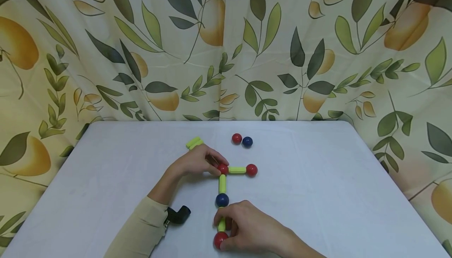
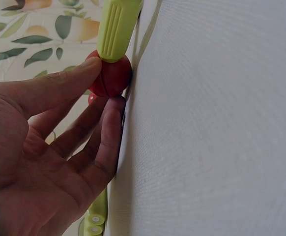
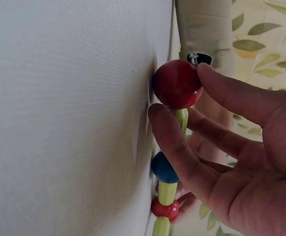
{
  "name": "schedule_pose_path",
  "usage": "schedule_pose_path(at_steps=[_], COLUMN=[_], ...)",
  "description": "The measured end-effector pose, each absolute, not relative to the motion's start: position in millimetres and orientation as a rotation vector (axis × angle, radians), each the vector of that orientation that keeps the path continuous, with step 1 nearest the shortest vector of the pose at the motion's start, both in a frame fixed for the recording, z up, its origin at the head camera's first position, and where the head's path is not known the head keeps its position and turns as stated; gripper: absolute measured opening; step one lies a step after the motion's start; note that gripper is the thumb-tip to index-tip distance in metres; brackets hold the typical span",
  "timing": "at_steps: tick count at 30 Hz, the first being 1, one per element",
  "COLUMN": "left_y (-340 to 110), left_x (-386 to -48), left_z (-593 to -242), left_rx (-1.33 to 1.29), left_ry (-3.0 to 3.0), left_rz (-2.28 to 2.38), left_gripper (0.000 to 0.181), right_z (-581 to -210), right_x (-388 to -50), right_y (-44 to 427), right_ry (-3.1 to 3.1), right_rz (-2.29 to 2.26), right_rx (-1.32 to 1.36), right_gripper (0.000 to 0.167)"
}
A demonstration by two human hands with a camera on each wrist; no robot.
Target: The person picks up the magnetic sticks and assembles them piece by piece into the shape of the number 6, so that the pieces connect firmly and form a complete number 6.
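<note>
Left hand [image 1: 197, 160], fingers half-curled, pinches the corner red ball [image 1: 223, 168]; right hand [image 1: 255, 226] likewise, the near red ball [image 1: 219, 239]; their chain [image 1: 222, 200] runs straight between.

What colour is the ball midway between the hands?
Dark blue; the ball shows best in the head view.

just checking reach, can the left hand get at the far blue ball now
Likely yes, once the left hand releases the red corner ball; nothing visible stands between the hand and the far blue ball.

A curtain [image 1: 261, 65] printed with leaves and orange fruit hangs behind a white-covered table [image 1: 318, 187] with rounded far corners
</note>
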State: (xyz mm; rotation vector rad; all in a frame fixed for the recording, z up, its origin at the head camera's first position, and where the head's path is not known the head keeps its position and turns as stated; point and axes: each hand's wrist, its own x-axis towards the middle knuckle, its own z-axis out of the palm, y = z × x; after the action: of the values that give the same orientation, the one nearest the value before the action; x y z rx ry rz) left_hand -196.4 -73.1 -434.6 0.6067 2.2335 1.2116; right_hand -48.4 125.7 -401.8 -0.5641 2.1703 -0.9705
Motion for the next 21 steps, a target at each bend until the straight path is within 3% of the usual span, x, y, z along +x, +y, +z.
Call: schedule_pose_path(at_steps=[21], left_y=[-74.6], left_x=[-198.0], left_z=[-436.1], left_rx=[0.656], left_ry=[2.242], left_rz=[1.192], left_gripper=[0.027], right_z=[-400.4], right_x=[-47.4], right_y=[127.1], right_ry=[2.175], right_rz=[-0.984], right_rx=[-0.582], right_gripper=[0.027])
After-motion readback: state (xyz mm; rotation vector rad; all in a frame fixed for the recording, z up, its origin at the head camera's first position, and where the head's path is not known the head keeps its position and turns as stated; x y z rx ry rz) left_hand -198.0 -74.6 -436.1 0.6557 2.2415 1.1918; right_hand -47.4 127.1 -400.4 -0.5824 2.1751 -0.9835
